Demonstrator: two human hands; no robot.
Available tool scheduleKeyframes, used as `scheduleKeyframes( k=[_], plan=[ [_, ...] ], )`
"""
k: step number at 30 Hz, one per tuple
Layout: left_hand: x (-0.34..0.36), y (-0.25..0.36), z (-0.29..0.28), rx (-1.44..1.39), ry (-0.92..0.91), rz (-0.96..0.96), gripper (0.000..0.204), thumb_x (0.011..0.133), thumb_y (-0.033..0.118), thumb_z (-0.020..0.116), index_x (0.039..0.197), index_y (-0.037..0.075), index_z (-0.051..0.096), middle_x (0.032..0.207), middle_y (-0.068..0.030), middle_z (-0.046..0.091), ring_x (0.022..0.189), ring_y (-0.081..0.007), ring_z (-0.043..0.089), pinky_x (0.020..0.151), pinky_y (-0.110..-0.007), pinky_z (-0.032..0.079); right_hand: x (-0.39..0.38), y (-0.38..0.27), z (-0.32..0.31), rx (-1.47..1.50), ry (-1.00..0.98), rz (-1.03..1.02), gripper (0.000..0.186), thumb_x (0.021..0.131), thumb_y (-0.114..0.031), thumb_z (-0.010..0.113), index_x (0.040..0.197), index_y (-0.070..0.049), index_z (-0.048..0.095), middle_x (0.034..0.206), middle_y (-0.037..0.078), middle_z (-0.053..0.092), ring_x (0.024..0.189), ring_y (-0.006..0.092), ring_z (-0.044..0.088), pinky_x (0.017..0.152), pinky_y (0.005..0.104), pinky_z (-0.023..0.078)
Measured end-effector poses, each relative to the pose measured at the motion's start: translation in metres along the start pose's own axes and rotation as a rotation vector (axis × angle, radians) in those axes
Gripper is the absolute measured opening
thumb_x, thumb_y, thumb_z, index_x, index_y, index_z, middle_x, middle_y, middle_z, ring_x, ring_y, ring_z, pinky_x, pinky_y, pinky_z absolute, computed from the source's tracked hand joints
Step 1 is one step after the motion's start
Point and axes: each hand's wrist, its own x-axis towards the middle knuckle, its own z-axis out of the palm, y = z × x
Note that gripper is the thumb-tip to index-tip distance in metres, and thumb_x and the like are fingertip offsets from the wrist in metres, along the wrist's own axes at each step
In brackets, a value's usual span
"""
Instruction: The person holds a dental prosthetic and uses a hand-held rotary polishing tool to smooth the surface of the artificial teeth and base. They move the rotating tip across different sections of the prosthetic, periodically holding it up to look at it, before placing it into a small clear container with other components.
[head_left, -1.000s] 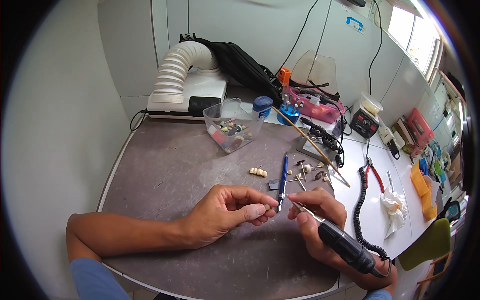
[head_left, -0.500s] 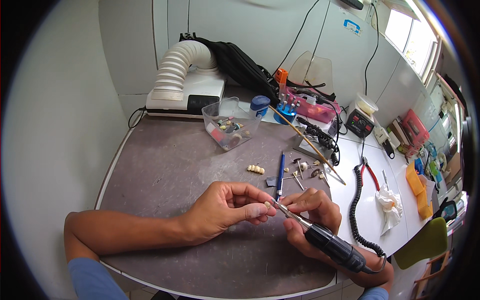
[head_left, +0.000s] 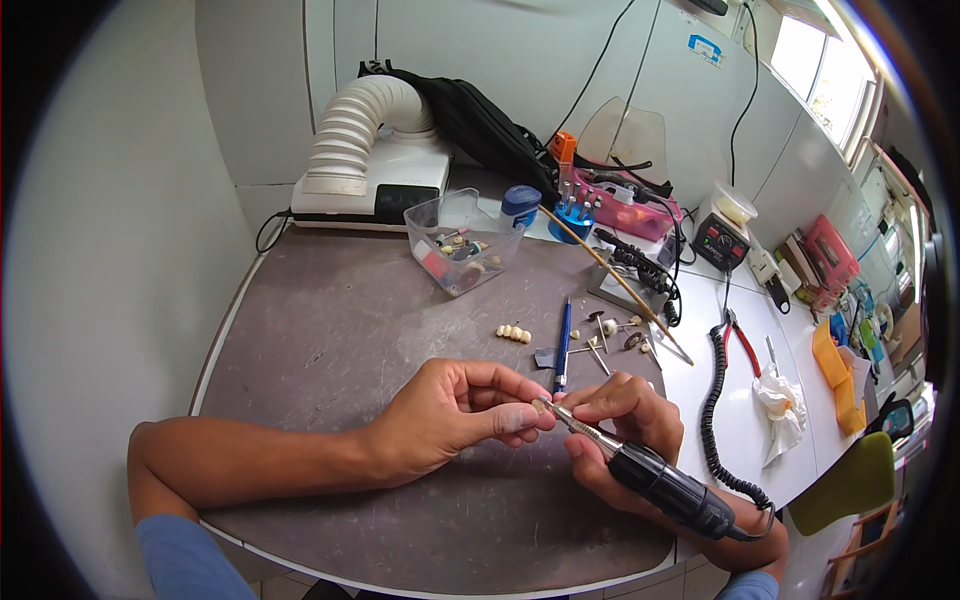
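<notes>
Black rotary handpiece [head_left: 665, 487] sits gripped in right hand [head_left: 622, 430]; left hand [head_left: 450, 415] fingers [head_left: 515, 418] pinch a small pale piece [head_left: 539, 405]. Beyond them: blue pencil [head_left: 563, 345], loose burs [head_left: 600, 340], grey worktop [head_left: 330, 330].

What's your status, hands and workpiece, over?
Left hand pinches small piece at fingertips. Right hand grips rotary handpiece, tip at the piece. Nothing between them.

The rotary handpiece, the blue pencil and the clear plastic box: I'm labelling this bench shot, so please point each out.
rotary handpiece [head_left: 665, 488], head view, on its black body in the right hand.
blue pencil [head_left: 563, 345], head view, mid-shaft on the mat.
clear plastic box [head_left: 440, 215], head view, on its near-left wall.
</notes>
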Motion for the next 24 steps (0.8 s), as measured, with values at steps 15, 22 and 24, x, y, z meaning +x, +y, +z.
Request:
scheduleKeyframes(
  k=[15, 22, 24],
  plan=[
    [0.0001, 0.0013, 0.0019, 0.018, 0.007, -0.008, 0.022, 0.094, 0.008, 0.066, 0.113, -0.004, 0.064, 0.103, -0.0127, 0.071, 0.092, -0.0128, 0.067, 0.083, -0.025, 0.055, 0.0001, -0.0001, 0.0001, -0.018, -0.007, -0.003, 0.027, 0.067, 0.001, 0.076, 0.090, 0.002, 0.062, 0.084, 0.016, 0.070, 0.079, 0.0257, 0.073, 0.072, 0.0328, 0.059],
    [-0.0004, 0.0011, 0.0025, 0.012, 0.008, -0.005, 0.021, 0.094, 0.007, 0.066, 0.112, -0.004, 0.064, 0.103, -0.0131, 0.071, 0.092, -0.0132, 0.067, 0.083, -0.025, 0.055, 0.0001, -0.0011, 0.0005, -0.010, -0.018, -0.001, 0.028, 0.067, 0.000, 0.077, 0.091, 0.002, 0.063, 0.086, 0.017, 0.070, 0.079, 0.0255, 0.073, 0.072, 0.0320, 0.058],
    [-0.0003, 0.0010, 0.0022, 0.017, 0.006, -0.003, 0.021, 0.094, 0.007, 0.066, 0.112, -0.004, 0.064, 0.103, -0.0131, 0.071, 0.092, -0.0134, 0.067, 0.084, -0.025, 0.055, 0.0004, -0.0017, -0.0004, -0.018, -0.029, -0.004, 0.028, 0.067, 0.000, 0.077, 0.091, 0.002, 0.063, 0.086, 0.017, 0.071, 0.079, 0.0256, 0.073, 0.072, 0.0321, 0.058]
  ],
)
